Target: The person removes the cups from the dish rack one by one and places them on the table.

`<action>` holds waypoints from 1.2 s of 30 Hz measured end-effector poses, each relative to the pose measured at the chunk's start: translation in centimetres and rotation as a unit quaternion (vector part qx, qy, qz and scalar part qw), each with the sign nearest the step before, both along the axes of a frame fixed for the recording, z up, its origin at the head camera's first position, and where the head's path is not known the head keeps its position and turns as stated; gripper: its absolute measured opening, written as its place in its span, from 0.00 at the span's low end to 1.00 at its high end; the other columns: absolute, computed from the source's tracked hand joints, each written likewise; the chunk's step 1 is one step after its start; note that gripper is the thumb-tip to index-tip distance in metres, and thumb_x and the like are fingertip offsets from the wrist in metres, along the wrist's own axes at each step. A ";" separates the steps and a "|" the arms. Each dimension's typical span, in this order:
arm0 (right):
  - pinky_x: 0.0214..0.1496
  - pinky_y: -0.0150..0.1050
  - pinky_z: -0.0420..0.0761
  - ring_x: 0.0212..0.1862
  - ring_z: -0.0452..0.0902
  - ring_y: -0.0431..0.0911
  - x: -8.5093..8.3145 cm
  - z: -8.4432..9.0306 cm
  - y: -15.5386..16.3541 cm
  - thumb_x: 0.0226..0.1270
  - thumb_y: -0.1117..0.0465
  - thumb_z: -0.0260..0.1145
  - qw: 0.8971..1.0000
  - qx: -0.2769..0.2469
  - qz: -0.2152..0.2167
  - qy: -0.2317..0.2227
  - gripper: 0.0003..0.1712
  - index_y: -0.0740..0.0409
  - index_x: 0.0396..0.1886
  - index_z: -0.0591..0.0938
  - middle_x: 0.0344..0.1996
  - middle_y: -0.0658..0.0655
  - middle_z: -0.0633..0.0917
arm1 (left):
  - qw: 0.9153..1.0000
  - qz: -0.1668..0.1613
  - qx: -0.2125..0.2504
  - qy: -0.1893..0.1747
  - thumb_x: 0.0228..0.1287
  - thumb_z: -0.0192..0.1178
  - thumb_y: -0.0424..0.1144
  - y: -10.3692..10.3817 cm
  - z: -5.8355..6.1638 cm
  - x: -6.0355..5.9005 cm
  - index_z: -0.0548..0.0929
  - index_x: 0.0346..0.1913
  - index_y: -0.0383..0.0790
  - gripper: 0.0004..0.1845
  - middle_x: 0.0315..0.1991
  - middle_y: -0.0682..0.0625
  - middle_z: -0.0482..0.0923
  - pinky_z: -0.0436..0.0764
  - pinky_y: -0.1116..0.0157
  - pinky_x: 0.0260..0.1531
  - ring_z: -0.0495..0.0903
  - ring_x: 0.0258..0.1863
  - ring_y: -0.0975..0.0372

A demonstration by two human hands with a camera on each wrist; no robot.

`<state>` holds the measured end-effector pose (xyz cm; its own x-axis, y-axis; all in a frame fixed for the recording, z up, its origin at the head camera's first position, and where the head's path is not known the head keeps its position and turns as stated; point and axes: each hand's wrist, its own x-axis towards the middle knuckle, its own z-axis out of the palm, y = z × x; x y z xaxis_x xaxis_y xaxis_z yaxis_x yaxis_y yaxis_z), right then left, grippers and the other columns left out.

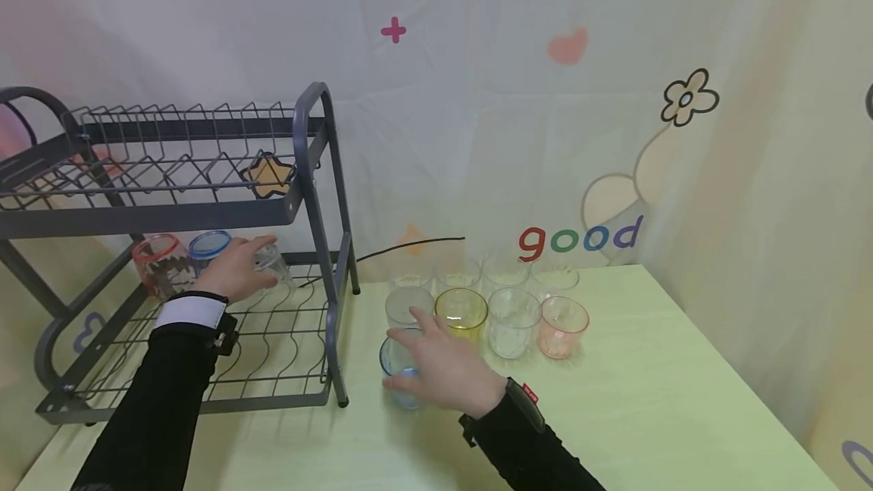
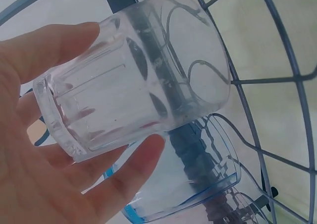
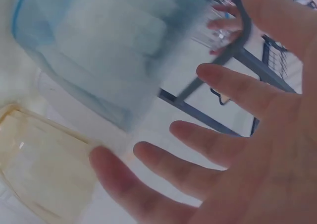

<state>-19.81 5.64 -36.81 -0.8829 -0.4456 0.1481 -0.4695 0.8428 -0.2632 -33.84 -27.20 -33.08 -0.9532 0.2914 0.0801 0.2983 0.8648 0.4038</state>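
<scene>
Two hands work at once over a pale green worktop (image 1: 648, 400) set against a patterned curtain. The left hand (image 1: 235, 267) reaches into the lower tier of a grey wire dish rack (image 1: 320, 173) at the worktop's left edge and grips a clear ribbed glass (image 1: 273, 264), thumb on one side and fingers curled round the other (the left wrist view shows the glass (image 2: 133, 80) tilted on its side in that grasp, above the rack's wire floor). Just beside it on the same tier stand a blue-rimmed glass (image 1: 207, 245) and a red-rimmed glass (image 1: 158, 260), both toward the rack's back left. The right hand (image 1: 443, 370) hovers with fingers spread and straight over a blue glass (image 1: 398, 370) standing on the worktop just right of the rack's front leg; its fingertips touch or nearly touch the rim, though the pictures do not settle which, and it grips nothing. In the right wrist view the blue glass (image 3: 99, 50) sits beyond the spread fingers (image 3: 233, 85), with a yellow glass (image 3: 44, 169) just beside it. Behind the blue glass, a frosted glass (image 1: 408, 303), the yellow glass (image 1: 461, 311), a clear glass (image 1: 511, 320) and a pink glass (image 1: 562, 324) form a row, and further clear glasses line the worktop's back edge.
</scene>
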 end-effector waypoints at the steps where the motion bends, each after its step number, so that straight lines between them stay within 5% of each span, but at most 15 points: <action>1: 0.45 0.53 0.82 0.66 0.65 0.63 0.1 0.3 0.2 0.61 0.38 0.68 1.000 -0.011 -0.001 -0.002 0.36 0.48 0.65 0.76 0.70 0.63 0.64 | 1.000 0.001 0.001 0.004 0.63 0.64 0.38 0.0 0.1 0.1 0.59 0.73 0.32 0.39 0.65 0.22 0.54 0.68 0.33 0.52 0.60 0.62 0.30; 13: 0.48 0.58 0.79 0.69 0.61 0.62 0.7 2.0 2.9 0.64 0.44 0.67 0.995 -0.097 -0.015 -0.002 0.33 0.49 0.66 0.75 0.71 0.65 0.63 | 0.999 0.018 0.018 0.026 0.64 0.64 0.44 -0.1 -0.5 1.6 0.62 0.72 0.34 0.38 0.63 0.22 0.58 0.69 0.34 0.50 0.62 0.60 0.31; 24: 0.58 0.63 0.73 0.69 0.62 0.61 0.4 2.0 4.2 0.65 0.48 0.67 0.987 -0.157 -0.042 -0.003 0.30 0.54 0.64 0.77 0.68 0.65 0.67 | 0.996 0.026 0.051 0.070 0.67 0.63 0.46 -0.5 0.8 3.9 0.59 0.74 0.35 0.39 0.66 0.22 0.54 0.70 0.33 0.48 0.63 0.59 0.31; 36: 0.61 0.57 0.71 0.66 0.66 0.56 1.1 2.7 5.6 0.65 0.49 0.68 0.982 -0.189 -0.012 -0.017 0.30 0.54 0.64 0.77 0.65 0.60 0.70 | 0.968 0.055 0.212 0.121 0.71 0.57 0.53 0.9 -0.3 6.5 0.54 0.77 0.42 0.39 0.73 0.31 0.52 0.57 0.31 0.58 0.52 0.70 0.35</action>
<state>-18.69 11.29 -34.09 -0.8997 -0.3435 0.2694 -0.4364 0.6927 -0.5743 -27.30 -26.25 -33.42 -0.9148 0.0810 0.3958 0.3442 0.6693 0.6584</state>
